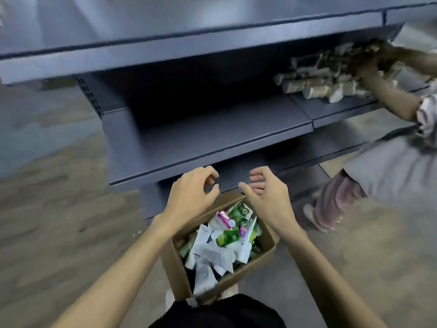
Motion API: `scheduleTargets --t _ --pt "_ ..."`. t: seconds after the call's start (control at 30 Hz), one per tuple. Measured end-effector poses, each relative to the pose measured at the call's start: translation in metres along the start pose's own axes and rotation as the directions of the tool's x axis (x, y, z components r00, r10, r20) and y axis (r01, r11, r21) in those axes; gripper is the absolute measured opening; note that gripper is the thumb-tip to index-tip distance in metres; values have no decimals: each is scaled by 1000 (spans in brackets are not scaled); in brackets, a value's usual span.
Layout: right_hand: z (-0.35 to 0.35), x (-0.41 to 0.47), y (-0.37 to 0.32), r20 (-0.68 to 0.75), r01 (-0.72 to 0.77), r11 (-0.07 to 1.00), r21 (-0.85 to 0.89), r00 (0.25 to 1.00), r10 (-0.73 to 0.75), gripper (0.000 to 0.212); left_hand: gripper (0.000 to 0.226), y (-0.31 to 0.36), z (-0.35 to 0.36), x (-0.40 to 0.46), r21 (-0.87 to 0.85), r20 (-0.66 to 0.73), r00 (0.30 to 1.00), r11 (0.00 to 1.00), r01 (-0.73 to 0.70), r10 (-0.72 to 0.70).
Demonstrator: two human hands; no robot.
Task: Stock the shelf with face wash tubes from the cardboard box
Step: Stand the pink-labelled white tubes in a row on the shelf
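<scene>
Nearest the camera, at the bottom edge, a dark garment (220, 313) covers the person's lap or knee, and just beyond it an open cardboard box (176, 268) sits on the floor, tilted so its long side runs from near left to far right. Inside it lies a loose heap of face wash tubes (212, 252), white and grey ones toward the near end, green ones and a pink-and-white one toward the far end. Both forearms reach forward over the box. The left hand (191, 192) hangs above the box's far left corner with fingers loosely curled and thumb apart, holding nothing. The right hand (267, 195) hovers just beside it over the far right corner, palm turned inward, fingers also loosely bent and empty. The two hands are near each other but not touching. Beyond them stands a dark grey metal shelf (212, 129), its middle board bare in front of the person. Farther right on that same level lies a pile of pale, blurred tubes (316, 84). Another person's arm (387, 91) reaches into that pile from the right edge, and their grey-clad leg and a shoe (314, 216) show on the floor to the right.
</scene>
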State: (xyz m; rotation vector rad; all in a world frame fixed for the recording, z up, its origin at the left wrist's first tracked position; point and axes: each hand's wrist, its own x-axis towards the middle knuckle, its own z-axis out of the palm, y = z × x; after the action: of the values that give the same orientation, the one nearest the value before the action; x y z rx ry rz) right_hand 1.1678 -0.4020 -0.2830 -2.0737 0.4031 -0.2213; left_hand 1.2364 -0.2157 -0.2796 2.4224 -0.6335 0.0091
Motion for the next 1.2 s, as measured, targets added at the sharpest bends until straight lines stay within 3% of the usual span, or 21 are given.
scheduleTargets --t 0.23,0.53,0.87,1.07,1.2 --pt "14 -17 73 142 -139 980 -140 977 159 31 13 -23 64 -40 -8 190 963 980 197 -192" --pt "68 -25 129 358 -230 946 -229 884 301 41 19 -44 99 -68 83 298 873 921 380 -387" --pt "137 -25 157 157 -374 914 -155 905 396 28 18 -75 124 -98 46 292 801 844 534 -523" --pt "118 -19 148 194 -230 943 -239 941 279 18 23 -88 131 -97 15 274 806 840 542 -525" --pt "96 -7 116 344 -74 975 -207 928 144 16 53 -91 123 -84 -66 230 843 857 512 -486"
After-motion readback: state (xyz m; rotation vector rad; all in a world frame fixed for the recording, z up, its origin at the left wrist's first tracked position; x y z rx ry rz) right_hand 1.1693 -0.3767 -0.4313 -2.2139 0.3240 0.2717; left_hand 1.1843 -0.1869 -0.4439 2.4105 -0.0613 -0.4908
